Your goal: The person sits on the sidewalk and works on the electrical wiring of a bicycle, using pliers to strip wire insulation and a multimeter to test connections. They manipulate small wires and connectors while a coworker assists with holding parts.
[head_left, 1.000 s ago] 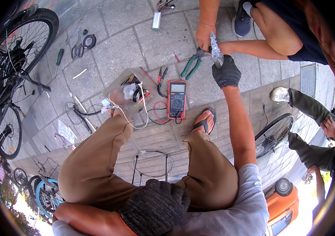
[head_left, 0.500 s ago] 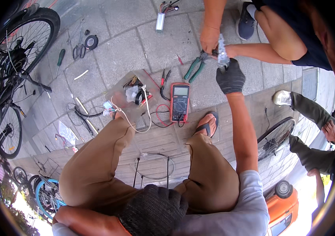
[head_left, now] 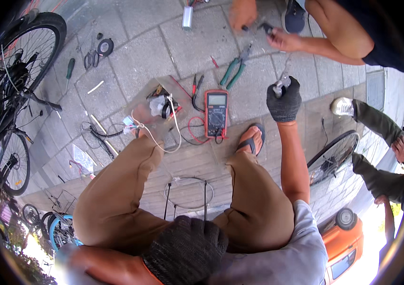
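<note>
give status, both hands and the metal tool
Right hand gripping metal tool. Left hand low at centre, palm hidden. Green-handled pliers on pavement. Co-worker's hands just beyond tool.

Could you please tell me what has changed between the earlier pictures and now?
The right hand, still holding the metal tool, has drawn back toward the person, away from the co-worker's hands. Those hands have moved farther off and separated from each other. The left hand stays low, and the multimeter and green-handled pliers lie where they were.
</note>
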Motion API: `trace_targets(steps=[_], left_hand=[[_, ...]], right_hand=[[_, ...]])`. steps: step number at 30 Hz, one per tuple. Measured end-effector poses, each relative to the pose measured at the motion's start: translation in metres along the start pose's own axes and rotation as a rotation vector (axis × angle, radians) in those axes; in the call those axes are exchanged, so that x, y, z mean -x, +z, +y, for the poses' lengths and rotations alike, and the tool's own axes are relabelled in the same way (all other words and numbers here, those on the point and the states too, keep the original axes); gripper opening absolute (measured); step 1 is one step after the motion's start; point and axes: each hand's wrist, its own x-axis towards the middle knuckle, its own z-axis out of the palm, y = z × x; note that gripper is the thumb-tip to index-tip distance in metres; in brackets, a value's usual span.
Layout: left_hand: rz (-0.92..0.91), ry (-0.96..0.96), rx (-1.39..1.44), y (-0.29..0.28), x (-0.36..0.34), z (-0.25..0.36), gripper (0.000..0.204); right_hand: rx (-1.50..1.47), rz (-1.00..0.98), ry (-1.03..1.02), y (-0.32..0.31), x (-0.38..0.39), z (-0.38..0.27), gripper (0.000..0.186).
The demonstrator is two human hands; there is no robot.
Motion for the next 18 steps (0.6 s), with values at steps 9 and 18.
trace_targets(steps=[9, 18], left_hand=[[0.002, 0.003, -0.068, 0.008, -0.005, 0.008, 0.025], [-0.056, 0.086, -0.179, 0.014, -0.008, 0.015, 0.026]], right_hand=[[0.087, -0.512, 0.140, 0.015, 0.135, 0.029, 0.050], [0.167, -0.578, 0.096, 0.016, 0.178, 0.034, 0.039]])
